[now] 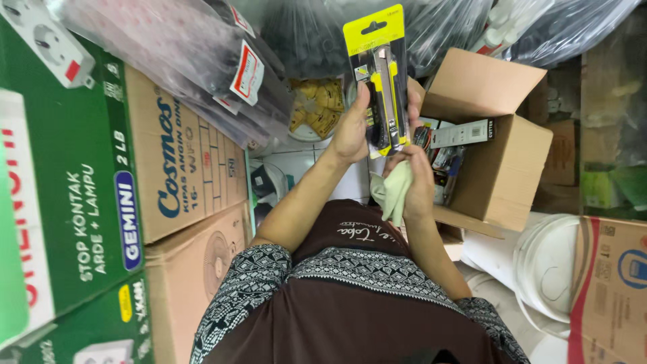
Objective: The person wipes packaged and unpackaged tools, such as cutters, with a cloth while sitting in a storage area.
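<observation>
At the upper centre of the frame, the left hand [352,131] grips a carded utility knife [383,81] upright so its face shows, while the right hand [416,180] closes on a pale cloth [394,192] pressed to its lower edge, above the open cardboard box [499,168].

**A crowded storeroom seen from above**

Stacked cardboard boxes [182,168] with green and brown printed sides fill the left. Dark plastic bags [317,34] of goods pile along the top. An open brown carton [502,155] stands at right on a pale tiled floor [296,165], with white plastic buckets [549,269] just beside it. The light is even and soft.
</observation>
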